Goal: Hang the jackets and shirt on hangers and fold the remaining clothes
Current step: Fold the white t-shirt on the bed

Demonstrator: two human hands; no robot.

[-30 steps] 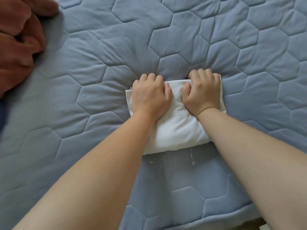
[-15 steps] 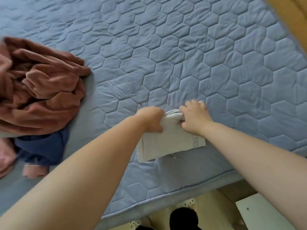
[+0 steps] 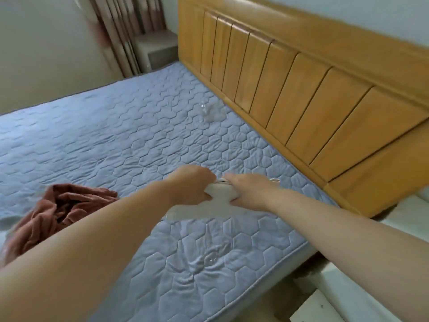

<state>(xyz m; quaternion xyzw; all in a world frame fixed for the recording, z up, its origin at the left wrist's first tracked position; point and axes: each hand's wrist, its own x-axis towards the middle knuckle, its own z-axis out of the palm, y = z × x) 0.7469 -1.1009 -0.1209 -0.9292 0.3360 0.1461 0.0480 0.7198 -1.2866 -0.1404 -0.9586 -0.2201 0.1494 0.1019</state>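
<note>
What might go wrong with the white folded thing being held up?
The folded white cloth is held only at its far edge by the left grip and right grip, so the hanging layers might fall open. Dropped near the crumpled rust-brown garment, it could get mixed in.

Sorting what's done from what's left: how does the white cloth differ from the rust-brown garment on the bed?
The white cloth is folded into a compact packet; the rust-brown garment lies crumpled in a loose heap. The left hand and right hand grip the white cloth; no hand touches the rust-brown garment. Both are over the blue quilted bed cover.
</note>
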